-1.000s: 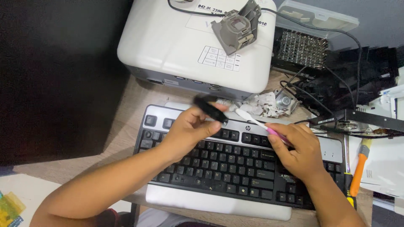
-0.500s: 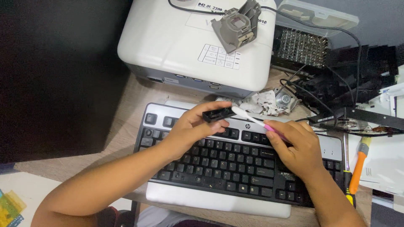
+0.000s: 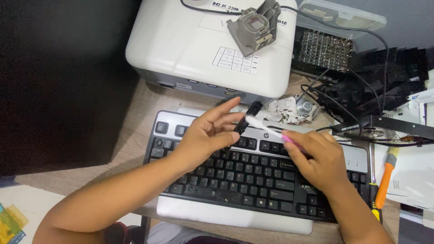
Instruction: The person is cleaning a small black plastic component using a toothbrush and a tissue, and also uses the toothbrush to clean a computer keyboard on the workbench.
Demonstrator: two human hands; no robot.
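A black and silver keyboard (image 3: pixel 253 180) lies on the wooden desk in front of me. My left hand (image 3: pixel 205 135) hovers over its upper left part and pinches a small long black piece (image 3: pixel 247 115), tilted up to the right. My right hand (image 3: pixel 316 158) rests over the keyboard's upper right and grips a thin white and pink tool (image 3: pixel 271 132). The tool's white tip touches the black piece between the two hands.
A white projector (image 3: pixel 199 45) with a grey part (image 3: pixel 254 27) on top stands behind the keyboard. Crumpled tissue (image 3: pixel 285 110), black cables and dark hardware (image 3: pixel 361 86) lie at the back right. An orange-handled brush (image 3: pixel 385 176) lies at the right. A dark panel (image 3: pixel 58 77) fills the left.
My left hand has turned the black piece from lying across to pointing up and right, and the fingers have spread. My right hand keeps the tool against it.
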